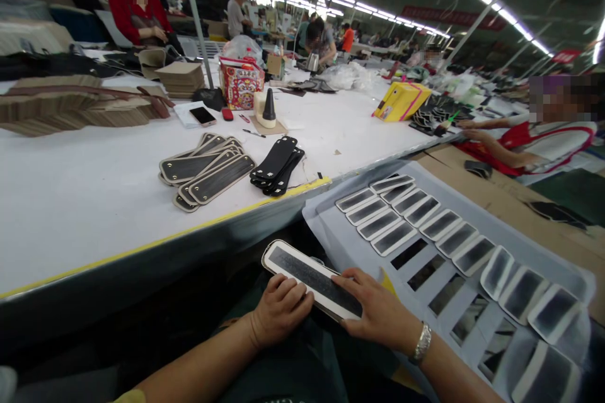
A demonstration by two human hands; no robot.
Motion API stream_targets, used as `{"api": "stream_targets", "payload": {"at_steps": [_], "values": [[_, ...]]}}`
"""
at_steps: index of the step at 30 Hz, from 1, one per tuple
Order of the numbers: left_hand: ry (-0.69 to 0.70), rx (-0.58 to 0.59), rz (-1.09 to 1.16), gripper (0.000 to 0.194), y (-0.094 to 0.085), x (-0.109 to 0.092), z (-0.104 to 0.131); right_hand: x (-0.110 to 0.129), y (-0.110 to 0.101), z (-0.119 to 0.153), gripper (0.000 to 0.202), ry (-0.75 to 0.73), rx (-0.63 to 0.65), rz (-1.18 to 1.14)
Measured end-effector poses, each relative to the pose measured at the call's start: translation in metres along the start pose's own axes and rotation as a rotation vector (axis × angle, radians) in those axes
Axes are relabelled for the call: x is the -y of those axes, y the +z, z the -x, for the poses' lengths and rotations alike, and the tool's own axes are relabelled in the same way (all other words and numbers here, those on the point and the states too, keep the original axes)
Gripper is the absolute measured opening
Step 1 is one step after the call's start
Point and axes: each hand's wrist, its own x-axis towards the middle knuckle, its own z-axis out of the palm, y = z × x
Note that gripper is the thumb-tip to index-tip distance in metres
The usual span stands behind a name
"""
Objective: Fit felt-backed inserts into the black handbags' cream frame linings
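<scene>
Over my lap I hold a long panel with rounded ends, white-bordered with a dark grey strip down its middle. My left hand is closed on its near edge, with the fingertips on the border. My right hand, wearing a silver bracelet, grips the panel's right end between thumb and fingers. To the right, a grey sheet carries rows of similar white-edged panels and several dark rectangular openings or patches. Ahead on the white table lie a pile of beige-edged dark panels and a stack of black pieces.
The table's front edge has yellow tape. Farther back are cardboard stacks, a phone, a red patterned box, a black cone and a yellow box. A co-worker in a red apron sits at the right.
</scene>
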Motion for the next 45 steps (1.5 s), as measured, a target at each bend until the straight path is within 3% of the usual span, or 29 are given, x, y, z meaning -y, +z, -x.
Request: {"api": "stream_targets", "payload": {"at_steps": [15,27,37,45], "values": [[-0.022,0.087,0.015,0.021,0.003,0.001,0.004,0.001,0.005,0.004,0.068,-0.011,-0.011,0.076],[-0.071,0.058,0.048,0.029,0.009,0.002,0.006,0.001,0.003,0.005,0.072,0.02,-0.023,0.076],[-0.057,0.07,0.036,0.019,0.007,-0.001,0.004,0.003,0.008,0.017,0.07,0.024,0.014,0.167],[-0.073,0.069,0.027,0.022,0.01,0.005,0.005,0.007,0.013,0.008,0.071,0.06,-0.008,0.128]]}}
